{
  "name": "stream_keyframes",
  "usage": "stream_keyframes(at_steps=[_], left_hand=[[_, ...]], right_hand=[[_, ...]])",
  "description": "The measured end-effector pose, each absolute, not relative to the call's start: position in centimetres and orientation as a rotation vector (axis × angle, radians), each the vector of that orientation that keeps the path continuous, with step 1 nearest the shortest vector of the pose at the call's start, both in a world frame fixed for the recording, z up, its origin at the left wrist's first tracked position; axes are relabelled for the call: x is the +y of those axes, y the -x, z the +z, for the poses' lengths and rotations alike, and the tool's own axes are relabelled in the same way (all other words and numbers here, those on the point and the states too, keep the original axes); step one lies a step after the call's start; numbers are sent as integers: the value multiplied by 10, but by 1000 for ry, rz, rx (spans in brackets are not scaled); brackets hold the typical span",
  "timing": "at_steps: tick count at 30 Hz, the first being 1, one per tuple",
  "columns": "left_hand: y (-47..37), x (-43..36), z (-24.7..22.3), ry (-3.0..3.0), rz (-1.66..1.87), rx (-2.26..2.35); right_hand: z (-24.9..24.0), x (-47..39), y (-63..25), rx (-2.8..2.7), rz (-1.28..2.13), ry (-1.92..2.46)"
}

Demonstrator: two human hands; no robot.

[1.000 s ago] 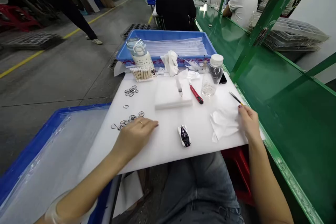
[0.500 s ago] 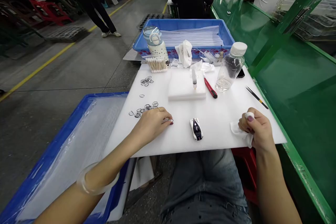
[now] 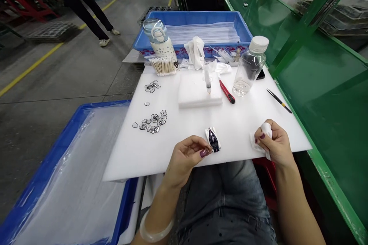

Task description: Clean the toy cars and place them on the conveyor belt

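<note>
My left hand (image 3: 191,155) is closed in a pinch just left of a small black-and-white toy car (image 3: 213,139); whatever lies between the fingertips is too small to make out. White tissue (image 3: 266,129) is gripped in my right hand (image 3: 274,141), part of it hanging onto the white foam sheet (image 3: 235,130). Thin black rings (image 3: 153,122) lie in a loose group at the left of the sheet. A smaller pile of rings (image 3: 152,86) sits behind them, with a single ring (image 3: 147,104) between the two.
A foam block (image 3: 199,99) bears an upright syringe (image 3: 207,80). Nearby are a red cutter (image 3: 227,92), a clear bottle (image 3: 249,67), tweezers (image 3: 279,101), cotton swabs (image 3: 163,66) and a cup (image 3: 162,42). Blue trays (image 3: 192,17) stand behind and at the left (image 3: 71,122).
My left hand has moved right, from beside the rings to the toy car, uncovering more rings. My right hand still grips the tissue. The view has shifted slightly.
</note>
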State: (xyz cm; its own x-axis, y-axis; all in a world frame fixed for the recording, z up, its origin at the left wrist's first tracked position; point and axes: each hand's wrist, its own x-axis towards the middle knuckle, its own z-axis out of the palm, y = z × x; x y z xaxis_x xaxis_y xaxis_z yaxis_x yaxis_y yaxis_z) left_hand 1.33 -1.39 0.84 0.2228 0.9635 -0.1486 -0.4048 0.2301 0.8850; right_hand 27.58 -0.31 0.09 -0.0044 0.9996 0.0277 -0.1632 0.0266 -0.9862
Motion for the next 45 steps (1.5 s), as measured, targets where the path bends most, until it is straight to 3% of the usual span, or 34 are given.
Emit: stream_keyframes(at_steps=[8,12,18,23,30,39,45], left_hand=[[-21,-13,1,-538,1138,696],[-22,-16,-3,-534,1183,692],[-24,-17,-3,-536,1204,773],[-26,-18,-4,-479,1255,786],[-28,-17,-3,-512,1263,781],[-27,-19,-2,-526,1265,782],[-29,-20,-1,-553,1237,815]], right_hand=[[-1,-8,-267,-1132,1154,1149],[7,-16,-240,-1325,866,1279],[24,-16,-182,-1769,460,880],[31,-16,-170,-1957,206,897],[49,-17,-190,-2054,81,924],[59,-18,-196,-2293,210,911],[60,-18,-209,-2142,224,1001]])
